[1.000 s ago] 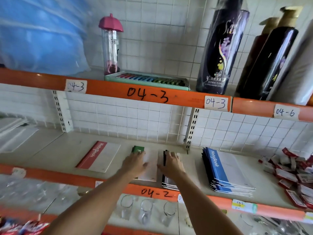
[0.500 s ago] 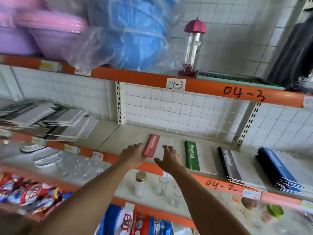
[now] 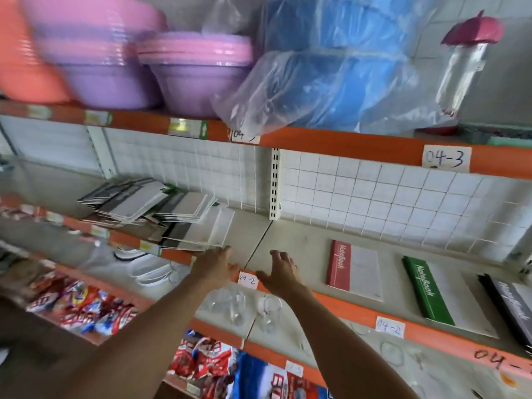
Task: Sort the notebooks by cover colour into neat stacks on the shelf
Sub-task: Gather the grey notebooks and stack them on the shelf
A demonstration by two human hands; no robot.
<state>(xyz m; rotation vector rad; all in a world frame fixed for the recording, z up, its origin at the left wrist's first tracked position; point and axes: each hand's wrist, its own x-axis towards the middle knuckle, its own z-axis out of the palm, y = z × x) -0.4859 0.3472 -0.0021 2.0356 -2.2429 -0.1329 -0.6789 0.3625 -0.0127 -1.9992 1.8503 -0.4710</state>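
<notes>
Hands empty and spread: left hand [image 3: 214,262] reaches to the edge of the messy notebook pile [image 3: 161,214]; right hand [image 3: 280,272] hovers over bare shelf [image 3: 299,243]; red notebook [image 3: 352,270], green notebook [image 3: 443,292] and black notebook [image 3: 515,303] lie apart to the right

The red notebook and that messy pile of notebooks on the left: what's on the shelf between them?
In the head view, only bare shelf lies between the red notebook and the messy pile; both open hands reach over its front edge.
</notes>
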